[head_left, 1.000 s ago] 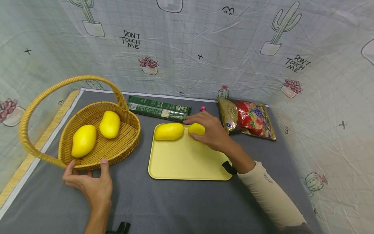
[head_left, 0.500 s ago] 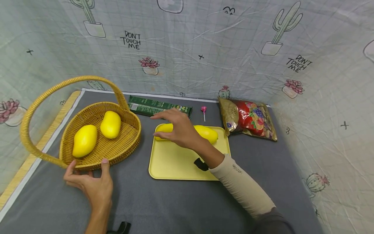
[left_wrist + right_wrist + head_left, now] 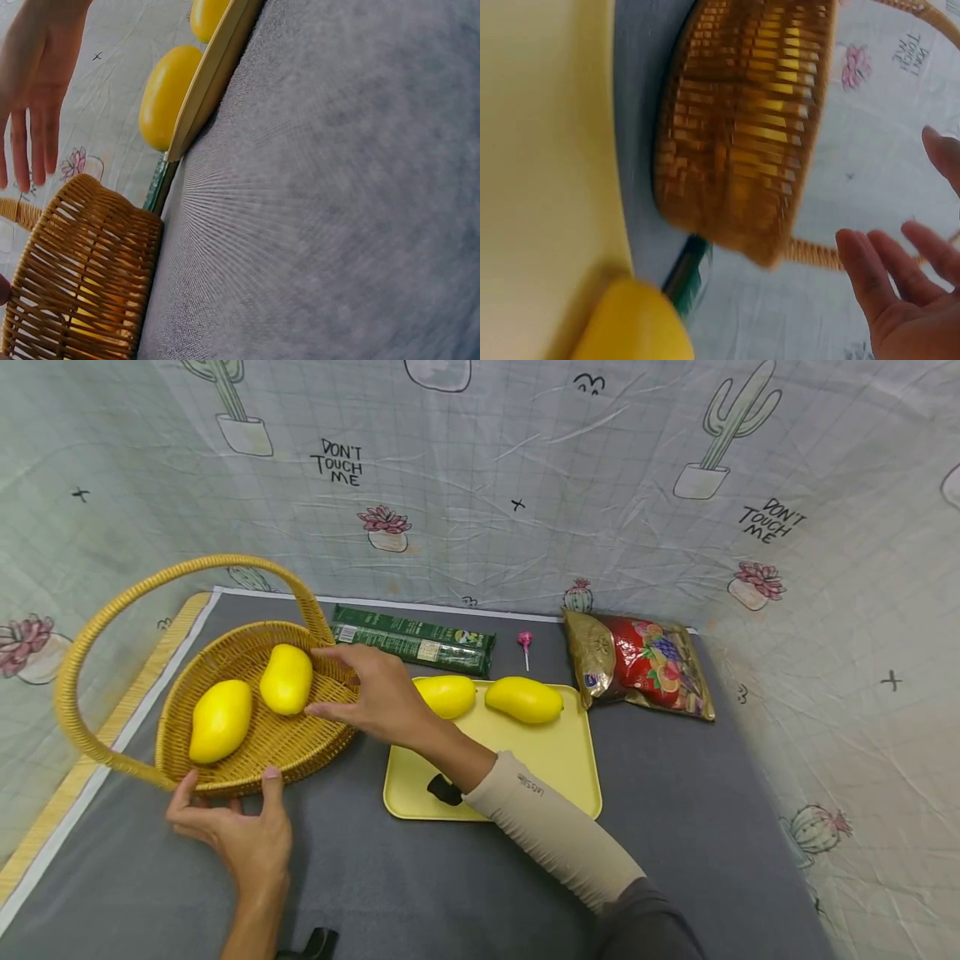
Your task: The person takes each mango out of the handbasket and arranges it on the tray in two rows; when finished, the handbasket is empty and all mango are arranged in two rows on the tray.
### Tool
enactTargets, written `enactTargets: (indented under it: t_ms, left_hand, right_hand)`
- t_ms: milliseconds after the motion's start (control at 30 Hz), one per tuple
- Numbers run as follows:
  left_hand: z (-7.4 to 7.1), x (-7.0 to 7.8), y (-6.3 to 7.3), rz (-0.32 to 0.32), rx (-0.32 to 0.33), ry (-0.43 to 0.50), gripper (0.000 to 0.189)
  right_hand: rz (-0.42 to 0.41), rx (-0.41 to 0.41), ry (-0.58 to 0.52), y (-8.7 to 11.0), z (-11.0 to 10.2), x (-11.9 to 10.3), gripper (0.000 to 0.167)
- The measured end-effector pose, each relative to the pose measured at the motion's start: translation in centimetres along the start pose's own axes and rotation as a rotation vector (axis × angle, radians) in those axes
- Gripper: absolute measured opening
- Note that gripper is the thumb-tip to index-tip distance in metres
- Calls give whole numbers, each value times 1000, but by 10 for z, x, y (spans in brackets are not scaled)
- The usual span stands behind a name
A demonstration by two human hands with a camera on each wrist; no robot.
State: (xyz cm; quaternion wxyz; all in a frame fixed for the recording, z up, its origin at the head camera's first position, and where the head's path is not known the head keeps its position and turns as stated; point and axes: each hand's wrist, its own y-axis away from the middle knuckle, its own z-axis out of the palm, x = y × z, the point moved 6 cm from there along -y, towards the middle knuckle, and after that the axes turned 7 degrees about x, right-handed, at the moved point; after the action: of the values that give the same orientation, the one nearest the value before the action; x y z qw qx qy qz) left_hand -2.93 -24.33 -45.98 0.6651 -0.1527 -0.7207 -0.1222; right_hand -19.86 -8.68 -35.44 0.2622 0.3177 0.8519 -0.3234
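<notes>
A yellow wicker basket with an arched handle stands on the left, with two yellow mangoes lying inside. My left hand holds the basket's near rim, thumb and index finger on its edge. Above the basket's right side hovers my right hand, thumb and fingers spread apart and nothing between them. Its fingertips are close to the right-hand mango in the basket; whether they touch it I cannot tell. Two more mangoes lie on a pale yellow tray, the left one partly behind the right hand.
Behind the tray lies a long green packet, with a pink lollipop beside it. A red and gold bag rests at the back right. Patterned cloth hangs behind the grey tabletop.
From the right mango on the tray, my right hand has moved left, passing over the other one to the basket. It carries nothing. The left hand stays on the rim.
</notes>
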Motion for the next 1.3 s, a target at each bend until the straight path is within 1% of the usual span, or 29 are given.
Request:
enactTargets:
  t_ms: [200,300,600,733,967,1100,1200,1300]
  left_hand:
    - [1,1,0,0,-1,-5,78]
    - [1,1,0,0,-1,-9,78]
    - [0,0,-1,7,-4,-5,78]
    - [0,1,-1,16,-1,-1,77]
    - [2,1,-2,16,-14,23,76]
    - [2,2,-1,21,-12,16,76]
    - [2,2,-1,28,-7,8,76]
    - [1,2,0,28,-2,2,77]
  right_hand:
    - [64,16,29,-14,28,-3,80]
    - [107,4,58,-21,41,-3,81]
    - [169,-32,156,-43,71,-5,81]
    - [198,-64,198,-49,80,-4,83]
    - [245,-88,357,-61,90,0,84]
    - [250,-96,398,-67,96,4,80]
    - [255,-95,410,-70,100,6,77]
    - [259,-99,413,-71,103,8,77]
